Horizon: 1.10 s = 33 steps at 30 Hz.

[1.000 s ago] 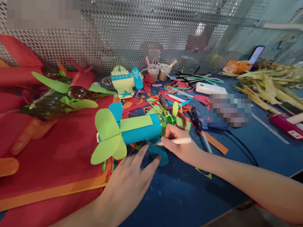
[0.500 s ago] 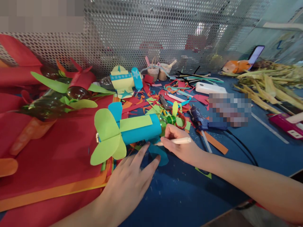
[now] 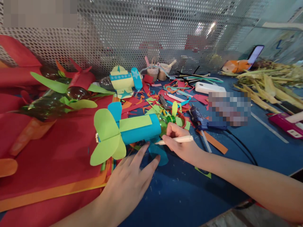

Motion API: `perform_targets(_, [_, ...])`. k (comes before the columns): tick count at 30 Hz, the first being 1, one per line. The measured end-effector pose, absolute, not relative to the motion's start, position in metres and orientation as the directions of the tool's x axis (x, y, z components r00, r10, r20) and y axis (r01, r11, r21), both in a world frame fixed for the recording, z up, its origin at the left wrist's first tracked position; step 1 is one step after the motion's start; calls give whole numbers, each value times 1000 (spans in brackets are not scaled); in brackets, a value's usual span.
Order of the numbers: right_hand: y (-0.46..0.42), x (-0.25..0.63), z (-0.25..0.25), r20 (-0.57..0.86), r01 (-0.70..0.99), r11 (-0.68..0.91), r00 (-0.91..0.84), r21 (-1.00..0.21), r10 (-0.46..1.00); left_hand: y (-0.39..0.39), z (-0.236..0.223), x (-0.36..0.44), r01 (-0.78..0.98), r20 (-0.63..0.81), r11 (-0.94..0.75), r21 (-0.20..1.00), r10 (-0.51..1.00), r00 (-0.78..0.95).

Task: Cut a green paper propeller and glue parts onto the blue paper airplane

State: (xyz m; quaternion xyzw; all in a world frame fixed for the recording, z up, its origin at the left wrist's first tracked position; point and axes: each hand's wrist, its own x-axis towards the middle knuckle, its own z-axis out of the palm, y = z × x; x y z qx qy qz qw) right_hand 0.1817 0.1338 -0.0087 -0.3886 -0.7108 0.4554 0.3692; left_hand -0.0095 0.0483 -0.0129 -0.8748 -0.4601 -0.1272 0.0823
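Observation:
In the middle of the table lies a toy plane made from a green plastic bottle (image 3: 163, 122) wrapped in blue paper (image 3: 134, 135), with light green paper tail pieces (image 3: 106, 138) at its left end. A blue paper wing (image 3: 161, 156) sticks out from its near side. My left hand (image 3: 130, 178) lies flat, fingers spread, with its fingertips against that wing. My right hand (image 3: 180, 142) is closed in a writing grip round a white marker (image 3: 186, 139), whose tip is at the wing near the bottle body.
Behind the plane are coloured paper scraps (image 3: 151, 101) and a cream paper plane (image 3: 121, 80). Red paper craft planes (image 3: 81, 78) and red sheets (image 3: 59, 157) fill the left. A blue glue gun (image 3: 200, 119) with a black cable and dried husks (image 3: 270, 82) are to the right.
My right hand and the marker have shifted slightly to the right, the marker's tip moving a little along the blue wing. My left hand and the plane stay put.

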Motion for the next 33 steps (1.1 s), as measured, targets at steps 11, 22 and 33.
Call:
perform_targets(11, [137,184,-15,166,214,282,-439,-935,883,47,-13,-10,833,300,-553,-7,794,530])
perform_targets(22, [137,186,-15,168,264,317,-462,-911,871,48,-14,-10,837,305,-547,16,800,517])
perform_targets(33, [136,185,-13,173,264,319,-458,-910,872,47,-14,-10,830,297,-557,-2,793,533])
